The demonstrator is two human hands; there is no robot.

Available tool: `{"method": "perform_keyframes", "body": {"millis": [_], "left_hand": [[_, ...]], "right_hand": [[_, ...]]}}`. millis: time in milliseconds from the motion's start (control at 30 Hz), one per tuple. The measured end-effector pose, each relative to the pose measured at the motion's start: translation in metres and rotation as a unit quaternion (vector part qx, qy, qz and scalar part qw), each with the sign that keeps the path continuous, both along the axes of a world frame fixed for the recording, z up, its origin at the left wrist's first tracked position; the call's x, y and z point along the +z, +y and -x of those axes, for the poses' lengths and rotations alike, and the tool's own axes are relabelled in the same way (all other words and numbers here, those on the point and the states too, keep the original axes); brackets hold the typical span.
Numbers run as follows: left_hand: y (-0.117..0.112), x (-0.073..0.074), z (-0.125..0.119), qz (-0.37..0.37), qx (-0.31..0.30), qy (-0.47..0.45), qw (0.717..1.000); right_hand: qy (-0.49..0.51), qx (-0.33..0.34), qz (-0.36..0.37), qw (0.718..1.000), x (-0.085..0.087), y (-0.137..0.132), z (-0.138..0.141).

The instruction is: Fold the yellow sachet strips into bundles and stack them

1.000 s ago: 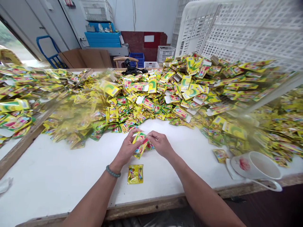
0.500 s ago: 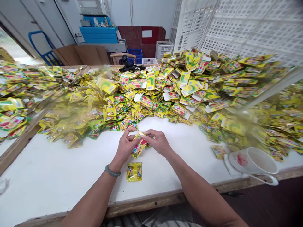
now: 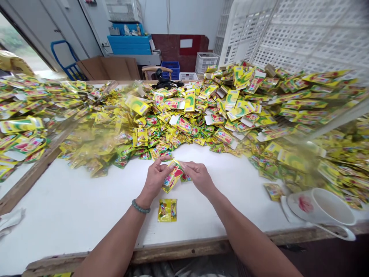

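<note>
My left hand [image 3: 157, 177] is closed on the left side of a small printed carton [image 3: 172, 177], yellow with red fruit pictures, held tilted just above the white table. My right hand [image 3: 199, 177] pinches the carton's upper right corner; its fingertips are partly hidden. Below that hand shows a bit of a green and red packet [image 3: 186, 178]; I cannot tell whether it is held or lies on the table. A yellow candy-like sachet [image 3: 167, 210] lies flat on the table, nearer to me than the carton.
A large heap of sachets [image 3: 150, 134] and cartons [image 3: 239, 109] spans the back. A white flowered mug [image 3: 319, 206] stands at right near the wooden edge [image 3: 178, 254]. A wooden strip [image 3: 37, 169] runs along the left. White plastic crates [image 3: 259, 34] rise behind at right.
The white flap at the carton's top no longer shows, and its printed front is more exposed. My right hand has shifted slightly to the carton's corner. The whole view has swung a little left.
</note>
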State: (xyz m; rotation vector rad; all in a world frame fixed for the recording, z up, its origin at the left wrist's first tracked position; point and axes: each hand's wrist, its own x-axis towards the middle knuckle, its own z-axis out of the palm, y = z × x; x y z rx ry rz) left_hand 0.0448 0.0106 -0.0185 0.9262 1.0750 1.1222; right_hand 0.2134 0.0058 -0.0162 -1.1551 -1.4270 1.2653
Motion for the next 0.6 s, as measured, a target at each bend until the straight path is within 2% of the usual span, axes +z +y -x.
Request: {"method": "perform_keyframes", "body": {"millis": [133,267,400,467,500,567,600], "left_hand": [[0.002,0.002,0.001,0.019,0.017,-0.035,0.999],[0.002,0.002,0.000,0.037,-0.030,-0.031,0.998],[0.000,0.009,0.001,0.033,-0.037,-0.002,0.999],[0.001,0.023,0.009,0.031,-0.066,0.065,0.995],[0.000,0.032,0.018,0.029,-0.089,0.114,0.989],[-0.007,0.056,0.047,0.028,-0.140,0.241,0.960],[-0.015,0.068,0.067,0.027,-0.165,0.313,0.935]], "right_hand": [[0.003,-0.023,-0.019,1.000,-0.005,-0.004,0.009],[0.020,-0.035,-0.033,0.999,-0.006,-0.003,0.013],[-0.026,0.004,-0.082,0.996,-0.005,0.001,0.012],[-0.061,0.016,-0.077,0.995,-0.008,0.006,0.007],[-0.087,0.001,-0.067,0.994,-0.011,0.009,0.003],[-0.164,-0.050,-0.042,0.984,-0.015,0.015,-0.006],[-0.212,-0.071,-0.032,0.974,-0.017,0.017,-0.010]]}}
